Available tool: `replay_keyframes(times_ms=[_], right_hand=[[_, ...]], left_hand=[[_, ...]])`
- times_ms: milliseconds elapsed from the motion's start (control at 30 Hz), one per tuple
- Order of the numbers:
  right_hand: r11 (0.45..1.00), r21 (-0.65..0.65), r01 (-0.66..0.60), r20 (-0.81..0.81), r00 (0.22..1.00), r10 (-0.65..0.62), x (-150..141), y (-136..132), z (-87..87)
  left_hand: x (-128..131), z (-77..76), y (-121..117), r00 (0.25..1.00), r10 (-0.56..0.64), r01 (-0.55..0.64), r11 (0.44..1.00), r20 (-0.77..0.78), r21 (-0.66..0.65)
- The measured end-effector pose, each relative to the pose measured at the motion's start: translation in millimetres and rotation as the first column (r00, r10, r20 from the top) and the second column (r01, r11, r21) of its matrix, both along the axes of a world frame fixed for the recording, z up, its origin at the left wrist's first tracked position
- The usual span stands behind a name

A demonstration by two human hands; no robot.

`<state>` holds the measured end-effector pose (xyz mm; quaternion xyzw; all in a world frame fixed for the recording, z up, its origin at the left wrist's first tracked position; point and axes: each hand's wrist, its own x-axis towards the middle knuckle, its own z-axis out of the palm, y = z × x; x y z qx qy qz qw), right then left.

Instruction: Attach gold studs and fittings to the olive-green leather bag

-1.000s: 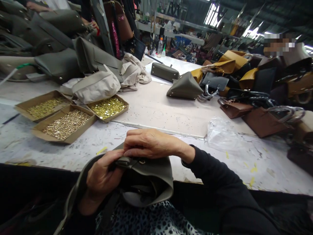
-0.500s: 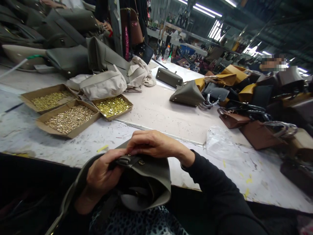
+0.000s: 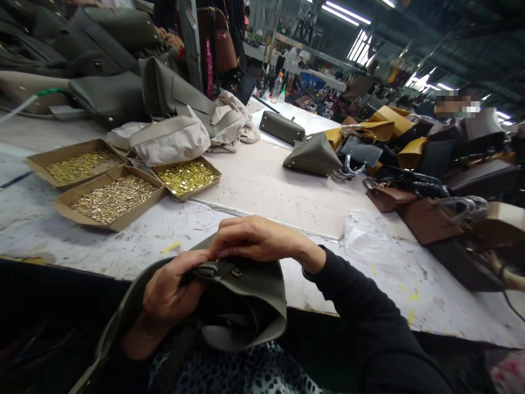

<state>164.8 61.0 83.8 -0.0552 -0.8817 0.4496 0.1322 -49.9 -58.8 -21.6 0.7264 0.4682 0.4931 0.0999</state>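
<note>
An olive-grey handbag (image 3: 254,306) lies in my lap at the near edge of the worktable (image 3: 287,202). My left hand (image 3: 166,293) is closed around the bag's rim and a strap tab with a small gold stud (image 3: 235,271). My right hand (image 3: 254,239) curls over the same rim from above, fingers pinched together on the tab just above the stud. What the fingertips hold beyond the bag is hidden.
Three cardboard trays of gold studs (image 3: 112,198) sit at the left, with a beige cloth bag (image 3: 168,141) behind them. Grey bags (image 3: 314,155) lie mid-table; brown and yellow bags (image 3: 426,219) pile at the right. A crumpled plastic bag (image 3: 367,235) lies near my right arm. Another person sits far right.
My hands stay on the bag's rim almost unmoved; the right fingers shift slightly. The view swung a little.
</note>
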Motion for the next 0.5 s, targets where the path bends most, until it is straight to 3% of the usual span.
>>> replay_keyframes(times_ms=[167, 333, 433, 500], right_hand=[[1.000, -0.016, -0.005, -0.056, 0.998, 0.004, 1.4, 1.3, -4.7], [0.999, -0.039, 0.005, -0.026, 1.000, -0.006, 2.1, -0.4, -4.7], [1.000, 0.023, 0.008, 0.009, 1.000, -0.008, 0.7, -1.9, -2.8], [0.995, 0.095, 0.014, 0.023, 1.000, -0.016, -1.1, -3.0, -1.9]], left_hand=[[-1.6, -3.4, -0.2, 1.000, 0.028, -0.027, 0.995, 0.000, -0.101], [-1.0, -0.9, 0.0, 0.999, 0.048, -0.046, 0.996, 0.018, -0.079], [0.3, 3.1, 0.4, 1.000, -0.017, 0.016, 0.994, -0.006, -0.106], [0.3, 2.3, -0.3, 1.000, 0.003, -0.001, 0.996, 0.019, -0.094]])
